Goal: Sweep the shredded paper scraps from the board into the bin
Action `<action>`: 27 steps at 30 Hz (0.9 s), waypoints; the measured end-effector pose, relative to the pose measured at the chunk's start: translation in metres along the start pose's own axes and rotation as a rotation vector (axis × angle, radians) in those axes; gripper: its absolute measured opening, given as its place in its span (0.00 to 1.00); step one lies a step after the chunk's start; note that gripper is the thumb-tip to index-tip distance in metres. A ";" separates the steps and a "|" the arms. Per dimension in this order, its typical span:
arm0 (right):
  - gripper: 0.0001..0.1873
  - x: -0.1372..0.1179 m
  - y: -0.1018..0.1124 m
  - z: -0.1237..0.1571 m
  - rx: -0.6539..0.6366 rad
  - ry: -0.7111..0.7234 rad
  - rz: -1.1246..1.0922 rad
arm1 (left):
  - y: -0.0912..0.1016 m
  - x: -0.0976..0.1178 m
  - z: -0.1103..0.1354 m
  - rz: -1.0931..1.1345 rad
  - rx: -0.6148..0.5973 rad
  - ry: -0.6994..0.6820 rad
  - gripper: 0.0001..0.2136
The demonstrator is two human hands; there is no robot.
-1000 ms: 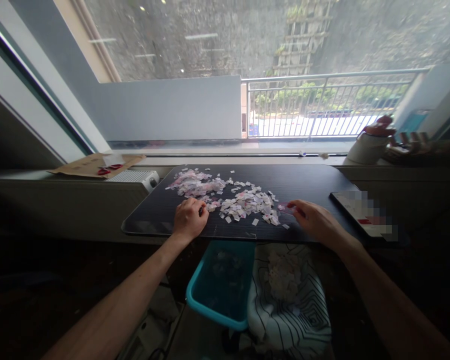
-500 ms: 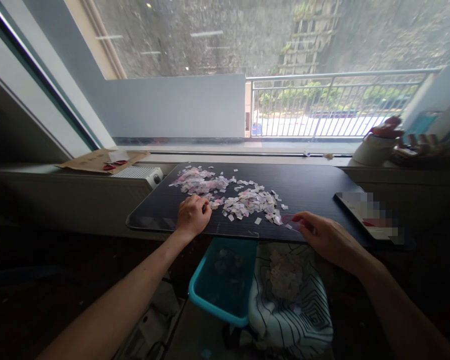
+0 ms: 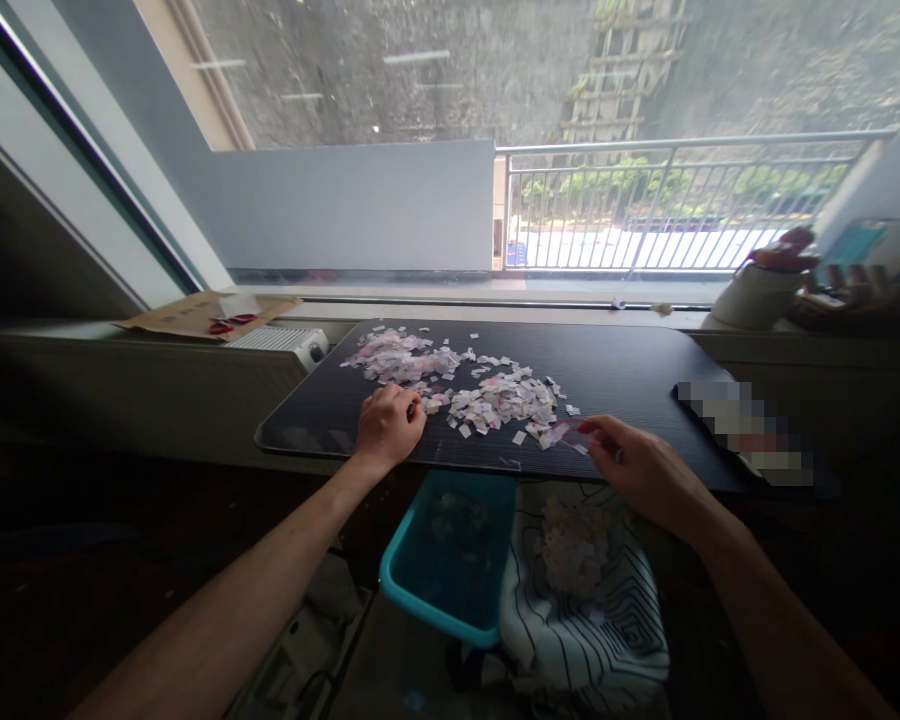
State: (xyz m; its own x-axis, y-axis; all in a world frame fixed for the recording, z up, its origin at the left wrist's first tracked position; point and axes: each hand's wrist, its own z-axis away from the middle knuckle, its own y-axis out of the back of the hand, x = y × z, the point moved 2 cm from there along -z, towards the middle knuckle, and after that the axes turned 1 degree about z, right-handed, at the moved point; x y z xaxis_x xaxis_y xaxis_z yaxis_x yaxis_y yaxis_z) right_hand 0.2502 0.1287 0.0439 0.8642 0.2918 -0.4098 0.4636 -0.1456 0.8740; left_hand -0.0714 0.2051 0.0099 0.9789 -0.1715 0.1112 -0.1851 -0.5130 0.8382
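A spread of small white and pink paper scraps (image 3: 487, 395) lies on a black board (image 3: 630, 365) by the window. My left hand (image 3: 388, 424) rests on the board at the left edge of the scraps, fingers curled into a loose fist; what is in it is hidden. My right hand (image 3: 634, 462) sits at the board's near edge, finger and thumb pinching a small pinkish scrap (image 3: 570, 433). Below the board are a teal bin (image 3: 446, 560) and a black-and-white patterned cloth (image 3: 585, 600) with a heap of scraps on it.
A cardboard sheet with red scissors (image 3: 210, 315) lies on the sill at left, beside a white device (image 3: 277, 342). A white pot (image 3: 754, 295) stands at the right. A flat card or booklet (image 3: 742, 430) lies on the board's right end.
My right hand has slid toward the board's near edge with the pinched scrap. My left hand has stayed at the pile's edge. The view has shifted slightly.
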 end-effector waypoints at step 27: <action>0.15 -0.020 -0.006 0.003 -0.034 0.032 0.027 | -0.001 0.001 -0.001 0.007 0.006 0.001 0.07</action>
State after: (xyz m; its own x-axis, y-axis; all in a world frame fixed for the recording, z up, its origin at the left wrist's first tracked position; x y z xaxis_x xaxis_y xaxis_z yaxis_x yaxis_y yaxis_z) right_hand 0.2312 0.1206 0.0457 0.8696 0.3184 -0.3775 0.4324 -0.1217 0.8934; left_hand -0.0706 0.2058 0.0096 0.9777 -0.1739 0.1174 -0.1921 -0.5167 0.8343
